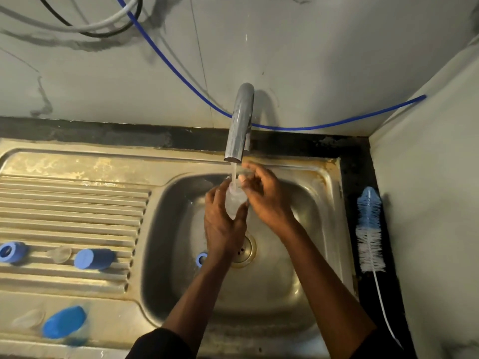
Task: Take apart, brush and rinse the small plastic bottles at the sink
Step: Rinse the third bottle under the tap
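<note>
Grey, marble-veined wall tiles (311, 60) are backing the sink, with a blue hose (181, 76) and white and black cables (90, 28) sagging across them. The stainless steel sink (334, 203) is sitting in a dark tabletop (363, 164). Its metal is showing dull and stained, with a ribbed drainboard (64, 203) on the left and a rounded basin (176, 229) on the right. A curved chrome faucet (239, 125) is pouring a thin stream of water (234, 174).

The bottle (234, 203), small, cylindrical and of clear plastic, is standing upright under the stream, above the basin. The left hand (223, 226) is grasping its body from below, fingers and thumb wrapped round it. The right hand (269, 200) is arching over from the right, fingers curled at the bottle's neck; whether they are pinching it cannot be told.

Lying on the drainboard are a blue ring (11, 252), a clear disc-shaped piece (59, 254), a blue cylindrical cap (93, 259) and, nearer and blurred, a second blue cap (64, 322) beside a clear oval piece (28, 318). Another ring (201, 259), also blue, is lying in the basin by the drain (246, 248), partly hidden by the left forearm. A bottle brush (369, 229) with blue and white bristles and a white wire handle is lying on the tabletop, right of the sink.
</note>
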